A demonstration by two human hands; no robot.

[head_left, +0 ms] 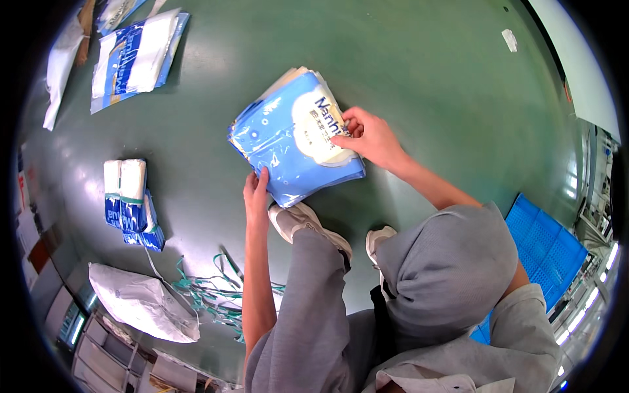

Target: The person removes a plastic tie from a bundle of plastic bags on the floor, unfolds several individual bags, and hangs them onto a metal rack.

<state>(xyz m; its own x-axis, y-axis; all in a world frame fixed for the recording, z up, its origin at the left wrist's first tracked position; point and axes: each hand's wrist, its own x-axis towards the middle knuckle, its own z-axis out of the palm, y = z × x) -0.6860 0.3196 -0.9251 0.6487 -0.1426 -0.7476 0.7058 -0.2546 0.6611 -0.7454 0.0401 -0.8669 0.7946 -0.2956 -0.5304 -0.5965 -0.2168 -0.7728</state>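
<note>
A stack of flat, glossy plastic packaging bags [278,141], blue with a white patch and dark print, is in front of my shoes. Its sheets fan slightly at the far and left edges. My left hand [256,191] is closed on the stack's near left edge, with some fingers hidden. At the right edge, my right hand [372,136] pinches the bags between thumb and curled fingers, the thumb lying over the printed face.
Blue-and-white bag bundles [134,59] lie at the far left. Nearer are banded bundles [134,203], a white plastic sack [141,301] and tangled green straps [213,295]. A blue plastic crate [544,245] is at right. A white scrap [509,40] lies on the green floor [445,78].
</note>
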